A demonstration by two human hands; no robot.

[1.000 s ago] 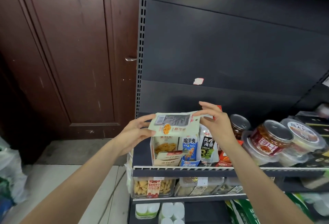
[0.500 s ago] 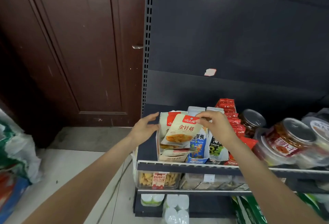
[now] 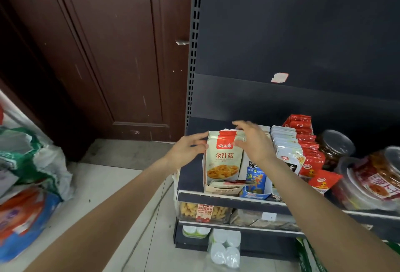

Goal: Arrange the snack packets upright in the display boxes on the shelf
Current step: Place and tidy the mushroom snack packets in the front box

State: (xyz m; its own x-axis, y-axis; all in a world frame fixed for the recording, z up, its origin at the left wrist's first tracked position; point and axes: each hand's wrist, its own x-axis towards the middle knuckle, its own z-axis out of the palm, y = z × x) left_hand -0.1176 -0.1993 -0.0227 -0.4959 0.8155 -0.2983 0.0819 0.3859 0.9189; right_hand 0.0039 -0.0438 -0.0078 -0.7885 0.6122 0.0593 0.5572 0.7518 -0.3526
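Bare skin on thin foil: left hand [image 3: 187,150] at the left edge of the front snack packet [image 3: 224,159], fingers loosely spread and only grazing the top corner, not gripping; right hand [image 3: 253,142] laid over the packet's top right corner, fingers mostly straight, touching or steadying rather than pinching, though slightly blurred, so contact hard to confirm. Standing upright at the front of the leftmost display box [image 3: 218,187], red band at top, yellow snack picture facing out, more packets of the same kind ranked close behind. Beside it to the right, a blue-fronted box [image 3: 256,182] with its own packets, then a row of red sachets [image 3: 307,148], then lidded jars [image 3: 334,146]; all on the top shelf [image 3: 227,198], with clear tubs of snacks on the tier below.

Probably light, soft and crinkly, a little slick on the printed face; likely to flop or bow if pushed mid-panel. Best taken by the stiffer sealed top strip or pinched at both upper corners, and eased down without crushing the contents.

Against half a second earlier: tilted then across the box with the right hand pinching its top, now dropped in and vertical; both hands loosened and resting at its upper edges; view shifted lower and nearer the shelf
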